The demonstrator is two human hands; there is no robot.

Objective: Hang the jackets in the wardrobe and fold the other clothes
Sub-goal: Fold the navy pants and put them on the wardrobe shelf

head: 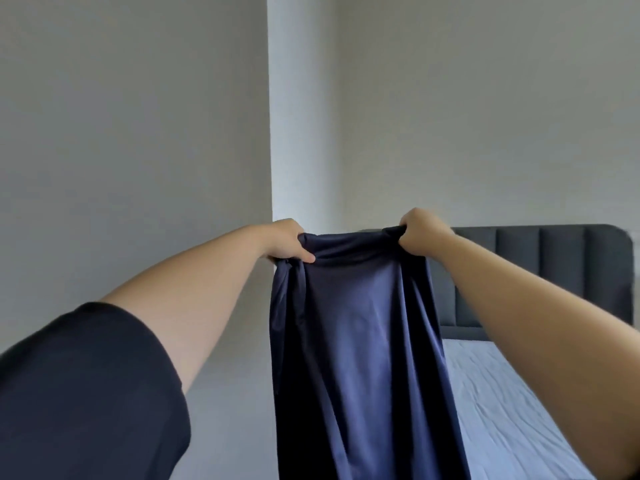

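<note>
A long navy-blue garment [360, 341] of smooth fabric hangs straight down in front of me, held up at arm's length. My left hand [285, 242] grips its top left corner with curled fingers. My right hand [420, 233] grips the top right corner in a fist. The top edge sags slightly between the two hands. The garment's lower end runs out of the frame at the bottom, so what kind of garment it is stays unclear.
A bed with a light blue-grey sheet [502, 403] lies at the lower right, with a dark grey padded headboard [554, 271] behind it. Pale walls meet at a corner [270, 133] behind the garment.
</note>
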